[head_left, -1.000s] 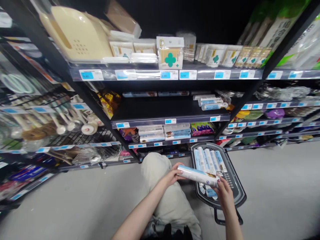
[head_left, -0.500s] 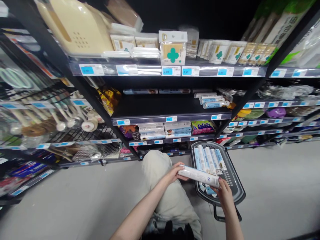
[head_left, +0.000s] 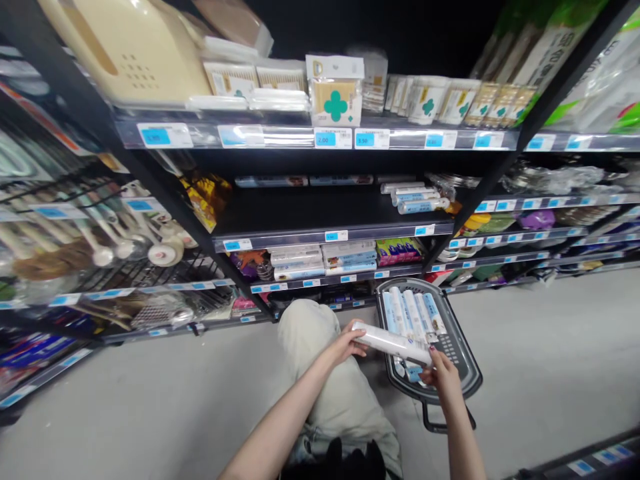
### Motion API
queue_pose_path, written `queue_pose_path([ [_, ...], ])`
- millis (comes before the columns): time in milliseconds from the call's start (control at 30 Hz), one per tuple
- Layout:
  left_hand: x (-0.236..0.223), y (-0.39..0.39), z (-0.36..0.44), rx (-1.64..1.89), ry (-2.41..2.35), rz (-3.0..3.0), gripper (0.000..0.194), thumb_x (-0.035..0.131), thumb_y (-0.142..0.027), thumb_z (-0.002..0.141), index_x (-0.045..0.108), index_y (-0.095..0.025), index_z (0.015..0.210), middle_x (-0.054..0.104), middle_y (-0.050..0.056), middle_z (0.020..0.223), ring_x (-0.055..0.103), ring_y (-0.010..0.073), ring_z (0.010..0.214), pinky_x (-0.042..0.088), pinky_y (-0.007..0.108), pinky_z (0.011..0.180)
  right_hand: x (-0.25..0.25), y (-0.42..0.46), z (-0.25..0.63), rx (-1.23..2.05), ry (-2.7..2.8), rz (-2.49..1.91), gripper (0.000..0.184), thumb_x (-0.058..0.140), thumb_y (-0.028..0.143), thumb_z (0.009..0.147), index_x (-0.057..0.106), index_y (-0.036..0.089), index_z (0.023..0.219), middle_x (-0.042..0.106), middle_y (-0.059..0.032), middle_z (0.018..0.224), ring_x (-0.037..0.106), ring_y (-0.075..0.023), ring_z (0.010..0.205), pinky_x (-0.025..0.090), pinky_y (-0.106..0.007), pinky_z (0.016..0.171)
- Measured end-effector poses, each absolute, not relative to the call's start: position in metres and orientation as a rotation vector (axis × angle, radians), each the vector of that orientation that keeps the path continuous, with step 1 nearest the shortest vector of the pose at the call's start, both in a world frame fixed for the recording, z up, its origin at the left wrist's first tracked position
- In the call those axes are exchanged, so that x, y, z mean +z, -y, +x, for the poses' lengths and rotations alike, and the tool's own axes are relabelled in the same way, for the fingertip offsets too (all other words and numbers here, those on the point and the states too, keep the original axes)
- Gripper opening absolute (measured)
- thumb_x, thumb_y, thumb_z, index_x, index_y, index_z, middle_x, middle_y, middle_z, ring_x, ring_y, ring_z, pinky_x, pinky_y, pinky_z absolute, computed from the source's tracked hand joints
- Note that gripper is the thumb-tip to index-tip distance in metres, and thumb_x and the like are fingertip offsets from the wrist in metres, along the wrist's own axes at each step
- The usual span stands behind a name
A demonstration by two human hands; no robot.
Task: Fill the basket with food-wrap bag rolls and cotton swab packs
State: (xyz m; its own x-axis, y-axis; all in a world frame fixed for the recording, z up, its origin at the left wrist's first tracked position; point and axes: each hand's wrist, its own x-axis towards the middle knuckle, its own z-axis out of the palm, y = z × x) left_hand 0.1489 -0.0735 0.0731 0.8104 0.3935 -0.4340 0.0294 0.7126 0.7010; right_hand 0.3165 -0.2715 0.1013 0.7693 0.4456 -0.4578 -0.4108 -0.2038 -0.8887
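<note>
Shelf rack [head_left: 320,212] fills most of the upper frame. Basket [head_left: 474,373] lower right of centre, several rolls [head_left: 414,317] in it. Held roll [head_left: 393,342] at lower centre, overlapping the basket from here. Left hand [head_left: 345,345] wraps one end, right hand [head_left: 445,375] pinches the other. I'd keep both ends supported, grip light and even.

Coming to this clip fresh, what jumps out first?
The white roll, low centre, held between the left hand and right hand, probably catches the eye first. Next comes the dark basket of rolls beneath its right end, then the big cream item, top left on the upper shelf.
</note>
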Motion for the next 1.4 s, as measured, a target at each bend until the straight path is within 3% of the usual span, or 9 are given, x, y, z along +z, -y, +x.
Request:
queue_pose_path([
  [267, 0.073, 0.074, 0.152, 0.201, -0.66, 0.803, 0.024, 0.054, -0.027, 0.088, 0.052, -0.014, 0.108, 0.057, -0.003, 0.069, 0.056, 0.009, 0.051, 0.05, 0.023, 0.047, 0.095, 0.27, 0.319, 0.793, 0.012, -1.685, 0.054, 0.068, 0.065, 0.055, 0.053, 0.019, 0.079, 0.055, 0.0036, 0.043, 0.052, -0.0141, 0.034, 0.039, -0.021, 0.03],
  [500, 0.069, 0.074, 0.153, 0.196, -0.684, 0.808, 0.023, 0.054, -0.028, 0.088, 0.053, -0.014, 0.106, 0.058, -0.003, 0.069, 0.055, 0.0082, 0.05, 0.049, 0.022, 0.045, 0.098, 0.273, 0.316, 0.852, 0.003, -1.618, 0.05, 0.07, 0.059, 0.058, 0.053, 0.019, 0.083, 0.059, 0.0027, 0.05, 0.058, -0.0161, 0.039, 0.044, -0.023, 0.034],
  [700, 0.07, 0.074, 0.153, 0.279, -0.674, 0.776, 0.018, 0.056, -0.023, 0.086, 0.054, -0.014, 0.102, 0.056, -0.003, 0.073, 0.053, 0.0079, 0.053, 0.045, 0.019, 0.044, 0.103, 0.278, 0.319, 0.854, 0.057, -1.491, 0.051, 0.077, 0.044, 0.057, 0.059, 0.022, 0.099, 0.064, 0.0032, 0.07, 0.065, -0.0157, 0.059, 0.054, -0.025, 0.057],
  [867, 0.073, 0.073, 0.152, 0.321, -0.666, 0.745, 0.026, 0.067, -0.022, 0.073, 0.054, -0.016, 0.094, 0.055, -0.001, 0.077, 0.057, 0.0122, 0.064, 0.049, 0.023, 0.051, 0.107, 0.278, 0.317, 0.829, 0.147, -1.391, 0.058, 0.078, 0.035, 0.058, 0.06, 0.026, 0.113, 0.063, 0.002, 0.085, 0.063, -0.0148, 0.071, 0.052, -0.023, 0.06],
  [1000, 0.076, 0.073, 0.149, 0.333, -0.648, 0.744, 0.036, 0.073, -0.02, 0.059, 0.055, -0.019, 0.089, 0.055, 0.0, 0.079, 0.058, 0.0147, 0.069, 0.051, 0.023, 0.054, 0.108, 0.274, 0.314, 0.792, 0.179, -1.353, 0.054, 0.078, 0.032, 0.057, 0.063, 0.026, 0.109, 0.064, 0.0005, 0.093, 0.06, -0.0153, 0.073, 0.05, -0.024, 0.06],
  [1233, 0.08, 0.073, 0.149, 0.326, -0.602, 0.743, 0.038, 0.072, -0.014, 0.054, 0.055, -0.019, 0.088, 0.06, 0.006, 0.104, 0.061, 0.019, 0.081, 0.052, 0.024, 0.056, 0.107, 0.269, 0.307, 0.696, 0.137, -1.31, 0.051, 0.074, 0.032, 0.06, 0.064, 0.028, 0.11, 0.064, -0.0003, 0.097, 0.06, -0.0169, 0.082, 0.05, -0.024, 0.064],
  [1400, 0.082, 0.074, 0.148, 0.33, -0.591, 0.734, 0.042, 0.072, -0.009, 0.051, 0.057, -0.02, 0.088, 0.06, 0.005, 0.106, 0.06, 0.0192, 0.083, 0.051, 0.024, 0.058, 0.103, 0.271, 0.307, 0.722, 0.124, -1.283, 0.049, 0.074, 0.032, 0.061, 0.064, 0.029, 0.109, 0.064, -0.0012, 0.108, 0.06, -0.02, 0.092, 0.051, -0.028, 0.071],
])
